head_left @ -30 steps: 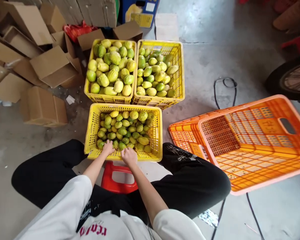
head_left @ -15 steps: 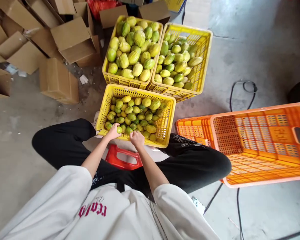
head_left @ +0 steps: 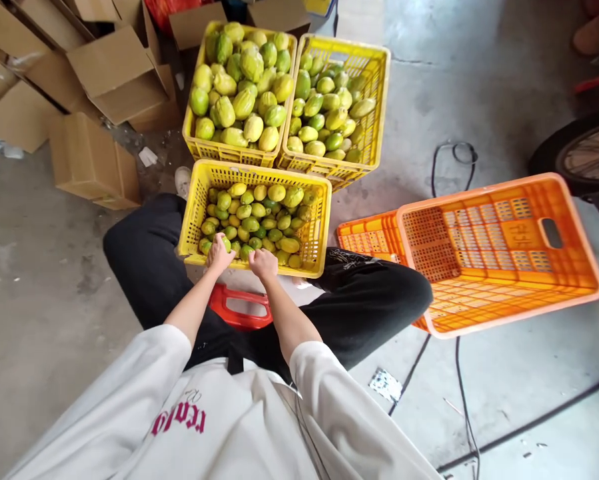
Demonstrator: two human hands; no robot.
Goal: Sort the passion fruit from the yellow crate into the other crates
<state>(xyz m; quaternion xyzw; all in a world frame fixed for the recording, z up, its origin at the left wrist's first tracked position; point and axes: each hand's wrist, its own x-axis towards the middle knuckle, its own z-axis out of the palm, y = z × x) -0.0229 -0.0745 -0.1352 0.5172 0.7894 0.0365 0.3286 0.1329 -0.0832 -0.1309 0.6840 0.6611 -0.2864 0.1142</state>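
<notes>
A yellow slatted crate [head_left: 322, 220] stands between my knees, partly filled with small green and yellow lemons [head_left: 252, 223]. At its near left side, my left hand [head_left: 219, 255] is closed around a green-yellow lemon [head_left: 226, 244] that shows beyond the fingers. My right hand [head_left: 264, 263] is closed over the near edge, its fingers curled. Beside its thumb lies a green lemon [head_left: 246, 252]; whether the hand grips this or another fruit is hidden. Both hands are inside or just over the near rim, a small gap apart.
Behind stand two more yellow crates, the left one [head_left: 239, 155] heaped with larger fruit, the right one [head_left: 379, 127] less full. An orange crate [head_left: 509, 320] lies at right. Cardboard boxes [head_left: 92, 160], a red stool [head_left: 219, 310], black cables [head_left: 462, 387] and a wheel [head_left: 579, 153] surround me.
The whole view has shifted, so the crates sit further left and higher. My left hand still holds a lemon and has turned slightly; my right hand remains at the near rim.
</notes>
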